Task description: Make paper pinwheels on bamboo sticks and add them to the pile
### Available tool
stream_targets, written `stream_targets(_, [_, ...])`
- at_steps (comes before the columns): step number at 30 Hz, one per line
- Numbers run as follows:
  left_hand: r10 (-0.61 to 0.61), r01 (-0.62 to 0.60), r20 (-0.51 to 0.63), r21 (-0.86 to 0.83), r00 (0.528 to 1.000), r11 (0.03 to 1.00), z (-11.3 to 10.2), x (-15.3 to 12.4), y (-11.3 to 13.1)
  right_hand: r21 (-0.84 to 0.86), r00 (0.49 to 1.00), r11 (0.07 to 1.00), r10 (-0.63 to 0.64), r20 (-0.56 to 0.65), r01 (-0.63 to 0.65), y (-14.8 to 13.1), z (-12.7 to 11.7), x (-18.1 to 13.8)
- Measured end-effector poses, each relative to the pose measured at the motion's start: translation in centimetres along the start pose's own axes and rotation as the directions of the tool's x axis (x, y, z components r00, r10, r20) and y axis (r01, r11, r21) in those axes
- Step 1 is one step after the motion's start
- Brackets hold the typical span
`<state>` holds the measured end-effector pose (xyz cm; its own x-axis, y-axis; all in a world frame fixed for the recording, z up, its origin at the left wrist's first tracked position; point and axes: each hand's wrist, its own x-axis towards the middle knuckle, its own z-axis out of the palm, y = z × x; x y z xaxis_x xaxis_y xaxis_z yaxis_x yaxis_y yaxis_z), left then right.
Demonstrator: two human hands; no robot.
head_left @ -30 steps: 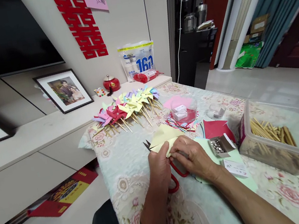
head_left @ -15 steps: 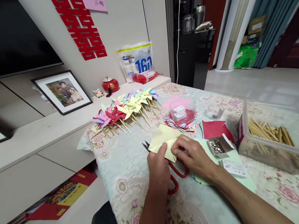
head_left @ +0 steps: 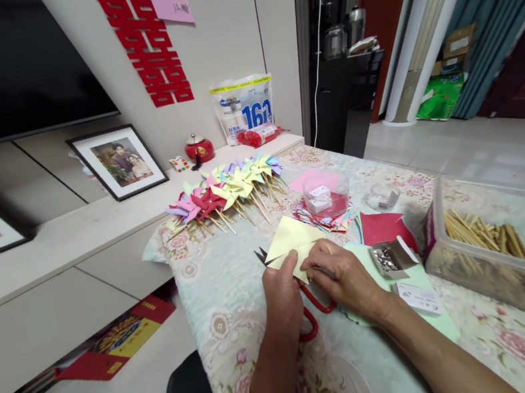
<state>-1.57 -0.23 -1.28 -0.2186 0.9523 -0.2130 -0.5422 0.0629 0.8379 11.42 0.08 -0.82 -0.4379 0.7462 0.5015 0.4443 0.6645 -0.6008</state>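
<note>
A pale yellow sheet of paper [head_left: 291, 237] with slits cut in from its corners is held above the table between both hands. My left hand [head_left: 286, 287] is closed on its near left side, thumb on top. My right hand [head_left: 340, 274] pinches the near right corner, its fingertips bent over the paper. Beneath the hands lies a pair of scissors with red handles [head_left: 319, 300], the dark blades poking out at the left. Finished paper pinwheels on sticks [head_left: 228, 189] are heaped at the back of the table.
To the right are a small box of metal pins [head_left: 386, 260], a white box [head_left: 417, 298], green paper [head_left: 444, 320], red paper [head_left: 385, 229] and a clear tub of wooden sticks [head_left: 489, 271]. Behind the hands stands a round clear container [head_left: 338, 193] on patterned paper.
The view has shifted slightly, so everything sits a little further right. The right fingers have curled a bit more over the paper's corner; both hands still hold it.
</note>
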Motion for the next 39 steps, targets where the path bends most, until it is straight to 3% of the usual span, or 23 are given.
stream_targets(5, [-0.039,0.043,0.045,-0.073,0.998,0.996,0.44,-0.35,0.41,0.020,0.999,0.998,0.051,0.006,-0.051,-0.29,-0.18,0.16])
stream_targets(12, [0.008,0.000,0.077,-0.101,0.997,0.995,0.55,-0.43,0.47,0.058,0.990,0.989,0.139,-0.019,-0.138,-0.45,-0.40,0.34])
stream_targets(23, [0.022,-0.018,0.062,-0.072,0.998,0.997,0.42,-0.26,0.23,0.045,0.999,0.998,0.045,-0.008,-0.045,0.25,0.09,-0.02])
stream_targets(39, [-0.021,0.023,0.073,-0.033,0.997,0.999,0.47,-0.43,0.16,0.136,0.988,0.980,0.150,-0.035,-0.144,-0.46,-0.29,0.39])
